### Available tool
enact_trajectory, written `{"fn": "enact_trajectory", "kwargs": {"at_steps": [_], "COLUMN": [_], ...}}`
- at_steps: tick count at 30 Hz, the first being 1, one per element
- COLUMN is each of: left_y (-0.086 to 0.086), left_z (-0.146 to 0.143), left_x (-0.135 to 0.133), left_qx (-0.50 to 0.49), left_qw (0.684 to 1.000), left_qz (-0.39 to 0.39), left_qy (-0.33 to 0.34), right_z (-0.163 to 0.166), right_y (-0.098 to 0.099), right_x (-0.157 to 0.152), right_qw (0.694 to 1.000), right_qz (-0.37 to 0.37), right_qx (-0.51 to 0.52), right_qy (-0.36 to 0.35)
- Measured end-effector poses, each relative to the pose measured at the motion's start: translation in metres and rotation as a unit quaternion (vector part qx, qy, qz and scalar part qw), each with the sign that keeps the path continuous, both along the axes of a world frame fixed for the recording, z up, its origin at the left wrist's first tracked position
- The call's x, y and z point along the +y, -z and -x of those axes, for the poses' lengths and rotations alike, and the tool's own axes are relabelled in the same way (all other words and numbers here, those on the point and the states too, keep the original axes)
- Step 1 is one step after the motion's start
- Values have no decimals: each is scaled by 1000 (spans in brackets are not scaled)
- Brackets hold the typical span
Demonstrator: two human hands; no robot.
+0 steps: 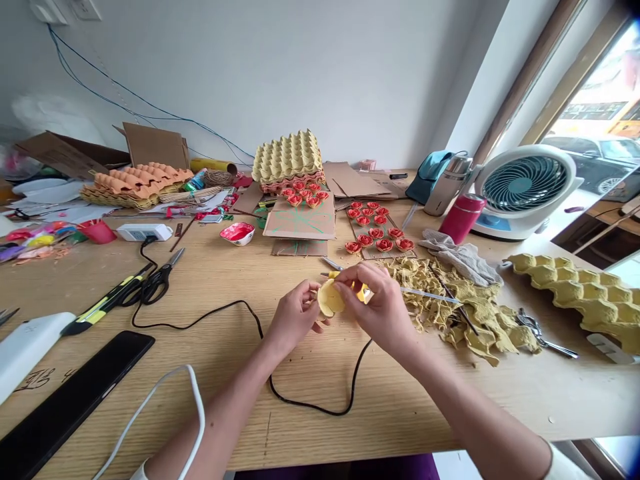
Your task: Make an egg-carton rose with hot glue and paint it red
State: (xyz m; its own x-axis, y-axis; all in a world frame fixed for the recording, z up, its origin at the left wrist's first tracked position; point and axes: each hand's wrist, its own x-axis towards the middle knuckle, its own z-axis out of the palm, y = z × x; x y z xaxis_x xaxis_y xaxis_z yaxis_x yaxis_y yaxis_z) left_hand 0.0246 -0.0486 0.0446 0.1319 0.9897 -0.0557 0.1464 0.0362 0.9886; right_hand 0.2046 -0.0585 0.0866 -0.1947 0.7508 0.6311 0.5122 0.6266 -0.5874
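Between my two hands is a yellow egg-carton cup (330, 299) with petal-like edges. My left hand (299, 312) is closed on its left side, fingers curled round it. My right hand (375, 298) pinches its right rim between thumb and fingers. Just behind the right hand shows a yellow tool (356, 288), partly hidden, probably a glue gun, with the black cord (320, 408) looping over the table below. Right of my hands spreads a heap of torn yellow carton scraps (480, 320). Finished red paper roses (384, 245) stand on cardboard beyond.
Stacked egg trays (289, 157) stand at the back, with a red paint bowl (237, 233) nearer. On the left lie black scissors (156, 283), a power strip (145, 232) and a black tablet (75, 407). A fan (525, 190), red can (463, 219) and yellow egg tray (580, 293) are right.
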Motion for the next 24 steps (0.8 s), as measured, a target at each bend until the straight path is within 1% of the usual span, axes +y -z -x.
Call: {"fn": "enact_trajectory", "kwargs": {"at_steps": [5, 7, 10, 15, 19, 24], "left_y": [-5, -8, -9, -4, -1, -1], "left_z": [-2, -3, -4, -6, -9, -11], "left_x": [-5, -7, -9, -10, -11, -11], "left_qx": [-70, -98, -144, -209, -237, -251], "left_qw": [997, 994, 987, 970, 963, 960], "left_qz": [8, 19, 47, 84, 98, 96], "left_qy": [43, 45, 52, 90, 87, 74], "right_z": [1, -2, -4, -5, -6, -5], "right_y": [31, 38, 40, 42, 44, 45], "right_x": [2, 3, 4, 5, 5, 5], "right_qw": [1000, 999, 997, 991, 987, 988], "right_qz": [4, -1, -18, -36, -35, -17], "right_qx": [-14, -27, -50, -97, -113, -107], "right_qy": [26, 33, 49, 89, 105, 110]}}
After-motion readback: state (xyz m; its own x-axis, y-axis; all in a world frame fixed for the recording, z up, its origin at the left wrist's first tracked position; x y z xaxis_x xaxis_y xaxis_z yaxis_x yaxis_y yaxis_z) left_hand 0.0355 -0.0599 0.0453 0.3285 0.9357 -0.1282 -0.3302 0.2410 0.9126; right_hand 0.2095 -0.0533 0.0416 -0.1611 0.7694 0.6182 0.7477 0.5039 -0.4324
